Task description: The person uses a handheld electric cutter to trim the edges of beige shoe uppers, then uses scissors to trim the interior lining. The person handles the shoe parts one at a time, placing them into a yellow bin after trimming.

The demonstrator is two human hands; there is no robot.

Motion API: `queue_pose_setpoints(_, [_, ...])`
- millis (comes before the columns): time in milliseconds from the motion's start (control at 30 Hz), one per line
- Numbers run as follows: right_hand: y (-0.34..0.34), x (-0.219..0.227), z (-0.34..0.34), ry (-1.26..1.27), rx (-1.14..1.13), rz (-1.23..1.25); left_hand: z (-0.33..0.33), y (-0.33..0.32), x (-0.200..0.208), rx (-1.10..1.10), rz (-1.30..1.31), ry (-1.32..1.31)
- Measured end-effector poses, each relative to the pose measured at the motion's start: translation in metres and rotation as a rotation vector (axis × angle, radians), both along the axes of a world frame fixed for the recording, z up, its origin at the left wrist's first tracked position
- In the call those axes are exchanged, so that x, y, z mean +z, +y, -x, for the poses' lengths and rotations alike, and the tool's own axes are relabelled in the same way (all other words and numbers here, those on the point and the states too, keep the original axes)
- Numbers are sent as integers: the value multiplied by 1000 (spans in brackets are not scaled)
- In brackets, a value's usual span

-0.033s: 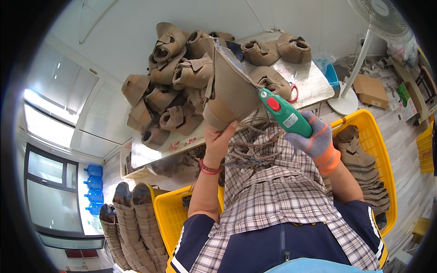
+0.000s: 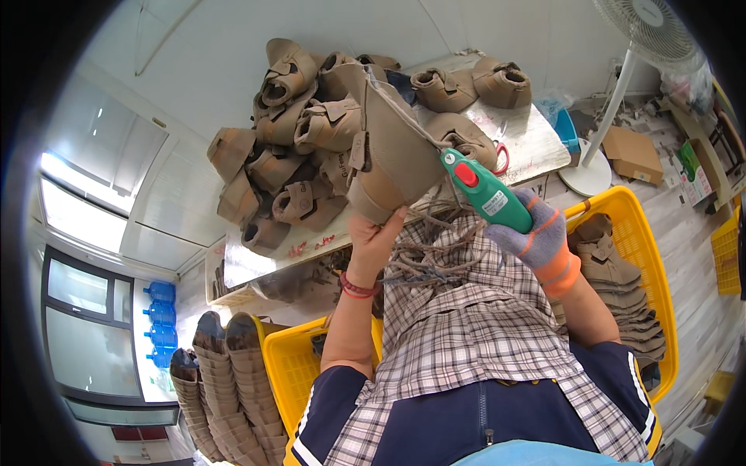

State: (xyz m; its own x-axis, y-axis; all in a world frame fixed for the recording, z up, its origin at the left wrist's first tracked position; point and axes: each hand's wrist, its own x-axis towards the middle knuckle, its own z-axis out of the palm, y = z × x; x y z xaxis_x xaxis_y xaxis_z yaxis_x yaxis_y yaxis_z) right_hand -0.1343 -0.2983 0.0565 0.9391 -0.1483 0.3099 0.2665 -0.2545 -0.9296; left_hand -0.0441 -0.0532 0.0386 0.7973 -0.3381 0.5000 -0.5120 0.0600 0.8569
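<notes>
My bare left hand (image 2: 377,241) is closed on the lower edge of a tan bell boot (image 2: 388,159), a flared fabric cuff with a short strap on its left side. The boot is raised above the table's front edge. In a grey and orange glove, my right hand (image 2: 536,237) grips a green electric cutter (image 2: 497,203) with a red button. The cutter's tip touches or nearly touches the boot's right edge; the blade itself is too small to make out. Loose trimmed strips (image 2: 439,252) lie in a tangle on my checked apron (image 2: 466,318).
Piled tan boots (image 2: 291,140) cover the left of the white table (image 2: 536,144). Red-handled scissors (image 2: 502,158) lie near its right end. Yellow baskets (image 2: 660,311) flank me, the right one holding stacked boots. More stacks (image 2: 225,380) stand at left, a fan (image 2: 614,109) at right.
The boot has turned slightly in my left hand, so its side strap shows more and its top edge has shifted. The cutter stays almost in place at the boot's right edge.
</notes>
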Motion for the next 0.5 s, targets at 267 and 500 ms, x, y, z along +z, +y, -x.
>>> queue_pose_setpoints(267, [1, -9, -10, 53, -13, -163, -6, 1, 3, 165, -710, -750])
queue_pose_setpoints(500, [-5, -5, -14, 105, -17, -293, 5, -6, 0, 67, -854, -800])
